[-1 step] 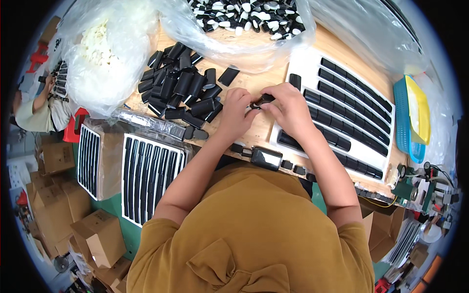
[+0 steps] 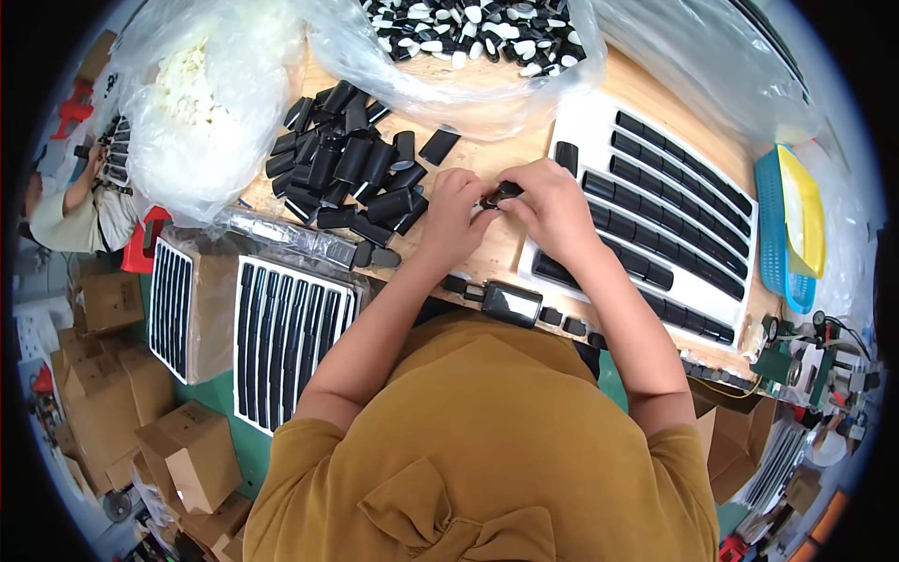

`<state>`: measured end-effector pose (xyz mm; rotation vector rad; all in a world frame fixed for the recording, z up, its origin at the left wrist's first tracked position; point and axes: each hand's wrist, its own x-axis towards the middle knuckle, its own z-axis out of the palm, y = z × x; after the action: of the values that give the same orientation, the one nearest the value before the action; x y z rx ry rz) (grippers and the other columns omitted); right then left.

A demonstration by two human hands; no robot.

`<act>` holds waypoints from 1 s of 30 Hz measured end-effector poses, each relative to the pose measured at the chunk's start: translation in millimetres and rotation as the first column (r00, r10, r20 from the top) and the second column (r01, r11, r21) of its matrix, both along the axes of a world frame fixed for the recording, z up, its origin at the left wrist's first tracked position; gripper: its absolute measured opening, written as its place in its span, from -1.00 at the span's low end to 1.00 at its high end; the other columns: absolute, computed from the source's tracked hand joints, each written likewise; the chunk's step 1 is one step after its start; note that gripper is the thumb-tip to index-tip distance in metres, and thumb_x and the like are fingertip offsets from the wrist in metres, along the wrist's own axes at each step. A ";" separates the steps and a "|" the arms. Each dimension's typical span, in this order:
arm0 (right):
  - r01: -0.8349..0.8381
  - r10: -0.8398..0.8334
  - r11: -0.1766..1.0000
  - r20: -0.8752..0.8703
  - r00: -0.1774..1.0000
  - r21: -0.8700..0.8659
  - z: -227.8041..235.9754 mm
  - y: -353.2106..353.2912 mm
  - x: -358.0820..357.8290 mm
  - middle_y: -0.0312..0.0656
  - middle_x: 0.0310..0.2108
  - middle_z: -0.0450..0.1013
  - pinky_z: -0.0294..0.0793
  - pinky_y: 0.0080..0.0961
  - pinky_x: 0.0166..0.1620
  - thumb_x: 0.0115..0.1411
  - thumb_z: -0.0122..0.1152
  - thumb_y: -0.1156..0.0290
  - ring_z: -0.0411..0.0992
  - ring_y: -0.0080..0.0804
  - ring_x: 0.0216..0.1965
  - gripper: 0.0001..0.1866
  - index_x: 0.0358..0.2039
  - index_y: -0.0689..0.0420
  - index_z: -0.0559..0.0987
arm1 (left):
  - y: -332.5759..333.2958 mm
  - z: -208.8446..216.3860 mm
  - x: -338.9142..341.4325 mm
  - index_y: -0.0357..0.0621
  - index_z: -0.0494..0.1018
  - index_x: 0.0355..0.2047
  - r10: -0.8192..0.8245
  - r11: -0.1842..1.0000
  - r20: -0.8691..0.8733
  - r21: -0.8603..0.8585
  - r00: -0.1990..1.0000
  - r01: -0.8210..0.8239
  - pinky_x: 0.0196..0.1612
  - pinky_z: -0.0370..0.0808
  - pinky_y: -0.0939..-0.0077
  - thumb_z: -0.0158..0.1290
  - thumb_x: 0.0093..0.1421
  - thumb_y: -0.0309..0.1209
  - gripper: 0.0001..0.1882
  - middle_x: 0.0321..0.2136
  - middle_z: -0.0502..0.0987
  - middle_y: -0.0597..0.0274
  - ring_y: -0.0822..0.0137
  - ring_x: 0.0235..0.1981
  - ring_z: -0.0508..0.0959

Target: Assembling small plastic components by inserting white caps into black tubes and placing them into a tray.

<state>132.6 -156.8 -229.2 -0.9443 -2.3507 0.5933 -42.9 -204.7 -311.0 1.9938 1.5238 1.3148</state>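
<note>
Over the wooden tabletop, my left hand (image 2: 455, 214) and my right hand (image 2: 551, 206) meet, both with fingers closed on a small black plastic piece (image 2: 508, 190). My fingers cover much of this piece, so its full shape is hidden. Just left of my left hand lies a heap of glossy black curved plastic pieces (image 2: 351, 161), and a single flat black piece (image 2: 439, 146) rests beyond it. To the right of my right hand is a white board (image 2: 585, 122) carrying rows of black pieces (image 2: 646, 225). One black piece (image 2: 566, 156) stands near that board's left edge.
Clear plastic bags hold black and white small parts (image 2: 487, 33) and cream parts (image 2: 187, 80) at the back. A blue basket (image 2: 773, 225) with something yellow stands at the right. Filled boards (image 2: 286, 337) lean by the table's left front; cardboard boxes (image 2: 192, 459) sit below.
The small black piece has turned slightly between my fingers, and my right fingertips have shifted a little. Everything else stays as it was.
</note>
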 end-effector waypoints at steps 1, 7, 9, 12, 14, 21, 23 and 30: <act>-0.001 0.001 1.000 0.000 1.000 -0.001 -5.6 -0.1 -1.4 -0.10 -0.29 0.54 0.47 -0.22 -0.06 -0.04 0.40 0.55 0.46 -0.05 -0.18 -0.68 -0.20 0.14 0.62 | -0.1 -0.3 0.3 -0.15 0.51 -0.20 -0.001 1.000 -0.029 -0.016 1.000 0.001 0.01 0.35 0.20 0.28 -0.08 -0.56 -0.63 -0.27 0.44 0.14 0.01 -0.08 0.40; -0.065 0.063 0.997 0.056 0.996 0.036 -13.9 0.2 -10.3 -0.13 -0.31 0.53 0.48 -0.23 -0.08 -0.07 0.36 0.59 0.46 -0.08 -0.21 -0.64 -0.18 0.12 0.61 | -0.5 6.1 1.2 -0.16 0.43 -0.03 0.011 0.995 0.069 -0.095 0.998 -0.004 0.04 0.34 0.18 0.24 -0.07 -0.62 -0.47 -0.27 0.48 0.14 0.03 -0.07 0.41; -0.070 0.067 0.996 0.073 0.995 0.047 -18.6 2.0 -12.5 -0.13 -0.32 0.52 0.48 -0.21 -0.09 -0.07 0.35 0.60 0.46 -0.08 -0.22 -0.63 -0.17 0.12 0.60 | -0.6 7.5 -0.3 -0.17 0.40 0.01 0.021 0.995 0.092 -0.095 0.996 -0.012 0.05 0.34 0.18 0.23 -0.07 -0.63 -0.44 -0.27 0.49 0.14 0.04 -0.07 0.41; -0.057 0.053 0.997 0.082 0.995 0.046 -21.6 0.5 -15.5 -0.12 -0.32 0.52 0.47 -0.18 -0.10 -0.06 0.34 0.60 0.46 -0.07 -0.21 -0.64 -0.18 0.14 0.60 | -2.6 8.8 -3.5 -0.17 0.40 0.03 0.002 0.990 0.127 -0.140 0.992 0.016 0.06 0.34 0.19 0.18 -0.05 -0.67 -0.43 -0.26 0.50 0.14 0.03 -0.02 0.40; -0.042 0.040 0.998 0.033 0.999 0.044 -27.0 -3.1 -12.5 -0.13 -0.32 0.52 0.45 -0.19 -0.09 -0.05 0.35 0.59 0.46 -0.06 -0.21 -0.66 -0.19 0.13 0.60 | -5.4 10.9 -3.1 -0.22 0.44 0.01 0.018 0.993 0.125 -0.119 0.992 -0.003 0.03 0.42 0.35 0.12 0.07 -0.68 -0.55 -0.16 0.49 0.09 0.16 -0.08 0.49; 0.015 -0.017 0.999 0.049 0.999 0.048 -22.0 -4.2 -5.6 -0.15 -0.31 0.54 0.36 -0.25 -0.04 -0.01 0.38 0.50 0.48 -0.08 -0.20 -0.69 -0.20 0.11 0.59 | 108.4 66.3 -33.3 -0.26 0.58 -0.31 0.182 0.966 -0.036 0.194 0.983 -0.172 -0.17 0.51 0.28 -0.08 0.13 -0.70 -0.76 -0.33 0.59 -0.04 0.00 -0.26 0.60; 0.019 -0.022 0.996 0.034 0.999 0.084 -15.7 -5.3 -2.2 -0.13 -0.30 0.54 0.42 -0.26 -0.09 -0.01 0.39 0.51 0.49 -0.10 -0.21 -0.70 -0.21 0.12 0.60 | 162.6 46.8 -50.7 -0.21 0.58 -0.26 0.217 0.961 -0.204 0.219 0.955 -0.171 -0.07 0.49 0.18 -0.06 0.11 -0.68 -0.73 -0.29 0.58 -0.03 -0.07 -0.19 0.57; 0.583 -0.674 0.738 -0.396 0.623 -0.340 -4.1 -36.9 143.2 -0.34 -0.25 0.50 0.43 -0.70 -0.35 0.19 0.38 0.47 0.42 -0.66 -0.35 -0.69 -0.04 0.12 0.60 | 230.3 13.7 -60.3 0.04 0.49 0.00 0.091 0.996 -0.625 0.052 0.776 -0.074 0.01 0.49 0.12 -0.01 0.26 -0.42 -0.70 -0.01 0.47 -0.10 -0.13 0.00 0.49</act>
<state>275.8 -193.6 -233.4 -1.4136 -1.3742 0.6533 -103.2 25.6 -297.3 2.5690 1.8843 0.7009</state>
